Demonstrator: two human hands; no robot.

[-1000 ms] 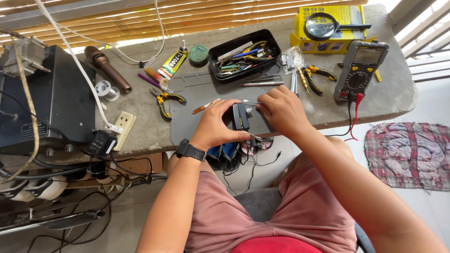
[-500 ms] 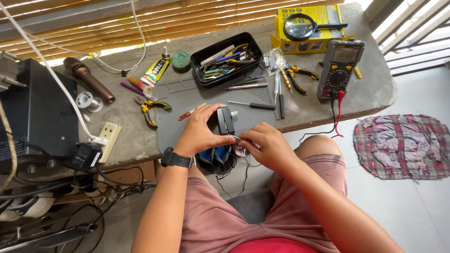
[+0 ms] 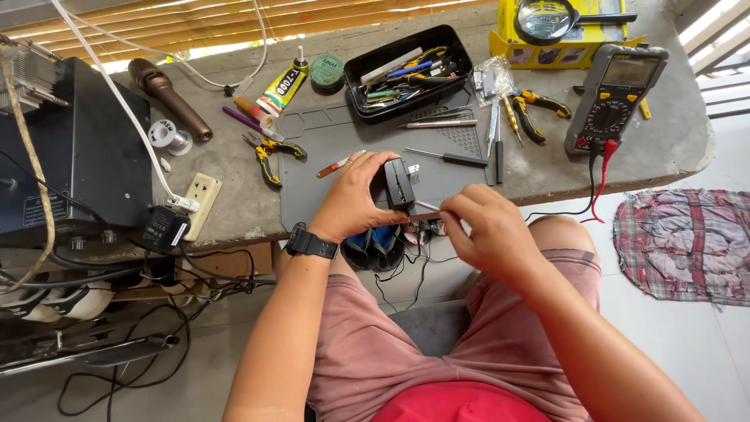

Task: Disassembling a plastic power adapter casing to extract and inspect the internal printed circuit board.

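Grey mat [image 3: 344,148] on a concrete table [image 3: 234,168]: a small black adapter [image 3: 398,184] is gripped at the near edge by the closed left hand [image 3: 355,199]. Light, rigid and smooth, it is best held by its flat sides. A thin tool [image 3: 428,206] is pinched by the right hand [image 3: 488,230].

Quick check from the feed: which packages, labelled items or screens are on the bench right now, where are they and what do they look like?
Multimeter: bench's right end, dark body, blank grey screen, red and black leads.
Yellow box: far right corner, flat carton under a magnifying glass.
Glue tube: far centre-left, yellow and black label, lying flat.
Round tin: beside the tube, green lid.
Clear bag: right of the black tray.
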